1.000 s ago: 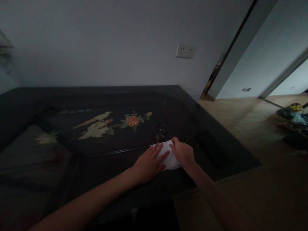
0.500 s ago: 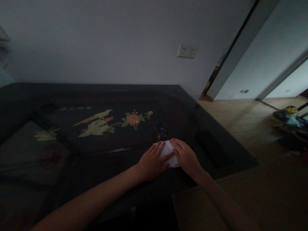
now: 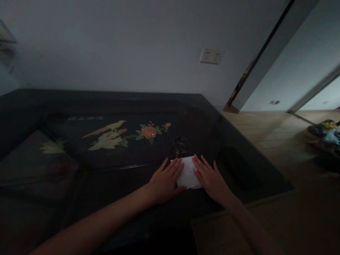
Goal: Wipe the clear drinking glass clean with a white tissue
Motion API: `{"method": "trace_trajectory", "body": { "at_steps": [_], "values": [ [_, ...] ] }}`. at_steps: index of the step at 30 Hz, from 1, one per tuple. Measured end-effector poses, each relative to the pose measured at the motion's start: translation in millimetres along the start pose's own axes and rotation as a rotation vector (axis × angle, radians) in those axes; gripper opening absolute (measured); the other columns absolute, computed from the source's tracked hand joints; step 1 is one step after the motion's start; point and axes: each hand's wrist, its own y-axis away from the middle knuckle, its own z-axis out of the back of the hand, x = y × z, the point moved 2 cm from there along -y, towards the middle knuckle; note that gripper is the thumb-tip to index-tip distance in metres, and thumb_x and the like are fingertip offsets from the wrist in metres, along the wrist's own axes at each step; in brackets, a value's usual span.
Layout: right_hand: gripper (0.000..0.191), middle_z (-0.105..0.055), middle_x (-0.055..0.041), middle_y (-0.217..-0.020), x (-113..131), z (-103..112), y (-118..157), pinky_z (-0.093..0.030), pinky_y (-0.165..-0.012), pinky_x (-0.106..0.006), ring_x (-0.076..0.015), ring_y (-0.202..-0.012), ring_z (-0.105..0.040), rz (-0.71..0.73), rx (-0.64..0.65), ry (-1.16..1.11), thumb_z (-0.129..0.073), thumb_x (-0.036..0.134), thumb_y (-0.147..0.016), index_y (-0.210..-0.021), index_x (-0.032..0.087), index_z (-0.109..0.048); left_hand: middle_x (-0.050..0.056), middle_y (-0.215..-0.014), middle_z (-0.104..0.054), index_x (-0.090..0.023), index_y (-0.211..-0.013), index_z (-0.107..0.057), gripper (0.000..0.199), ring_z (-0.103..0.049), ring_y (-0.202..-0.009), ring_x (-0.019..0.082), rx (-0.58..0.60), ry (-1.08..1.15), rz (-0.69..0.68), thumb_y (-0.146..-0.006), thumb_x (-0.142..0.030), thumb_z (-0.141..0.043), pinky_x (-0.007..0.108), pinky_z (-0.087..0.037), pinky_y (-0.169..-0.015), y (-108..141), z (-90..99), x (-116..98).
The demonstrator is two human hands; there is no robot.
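Observation:
A folded white paper or cloth [image 3: 188, 173] lies on the dark glossy table [image 3: 130, 183] close to its front edge. My left hand [image 3: 165, 181] rests flat on its left side, fingers stretched out. On the right side my right hand [image 3: 211, 180] lies with spread fingers over the white piece's edge. Both hands are open and press on it from above. Just beyond the fingertips sits a small dark ring-shaped object with a coil [image 3: 180, 145]; the dim light hides what it is.
Inlaid birds [image 3: 107, 139] and a flower [image 3: 149, 132] decorate the tabletop. A long dark object or reflection [image 3: 239, 168] shows at the right. Behind the table is a wall with a socket [image 3: 211, 56]. Bags or clutter [image 3: 332, 142] lie on the floor at far right.
My hands have spread apart and flattened, so more of the white piece shows between them. The view has shifted slightly to the left.

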Motion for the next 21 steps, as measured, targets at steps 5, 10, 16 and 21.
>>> {"method": "trace_trajectory", "body": {
  "at_steps": [5, 10, 16, 21],
  "values": [
    [0.050, -0.032, -0.0049, -0.152, -2.7, -0.9, -0.1, -0.021, -0.108, -0.066, -0.0262, -0.143, -0.023, -0.003, 0.003, -0.010, -0.025, 0.039, -0.099, -0.147, 0.028, -0.024, 0.014, -0.156, -0.019, -0.017, -0.149, -0.020, 0.075, -0.015, -0.145, 0.029, 0.035, 0.023, 0.012, -0.091, -0.063, -0.023, 0.053, -0.009, -0.115, -1.2, 5.1, -1.6],
    [0.049, -0.031, -0.0036, -0.153, -4.7, 1.1, -2.2, -0.019, -0.108, -0.068, -0.0272, -0.143, -0.021, -0.025, 0.037, -0.039, -0.024, 0.041, -0.099, -0.147, 0.030, -0.025, 0.013, -0.157, -0.015, -0.026, -0.149, -0.022, 0.068, -0.013, -0.145, 0.031, 0.031, 0.070, -0.006, -0.091, -0.060, -0.030, 0.056, -0.014, -0.114, -0.4, 9.5, -1.7],
    [0.050, -0.030, -0.0047, -0.153, -4.0, -2.7, -3.3, -0.017, -0.109, -0.067, -0.0267, -0.143, -0.022, -0.045, 0.018, -0.032, -0.023, 0.041, -0.099, -0.146, 0.027, -0.027, 0.012, -0.157, -0.019, -0.026, -0.145, -0.032, 0.060, -0.011, -0.145, 0.030, 0.005, 0.095, -0.005, -0.090, -0.044, -0.049, 0.054, -0.021, -0.113, 9.5, 16.2, 3.8],
    [0.051, -0.030, -0.0092, -0.153, -8.5, 4.0, -3.2, -0.020, -0.107, -0.067, -0.0291, -0.142, -0.026, -0.070, -0.069, -0.139, -0.023, 0.046, -0.098, -0.144, 0.026, -0.032, 0.011, -0.149, -0.039, -0.023, -0.136, -0.044, 0.048, -0.030, -0.140, 0.027, -0.115, 0.181, -0.010, -0.090, -0.034, -0.052, 0.049, -0.027, -0.113, 27.0, 33.7, 14.3]
  ]
}}
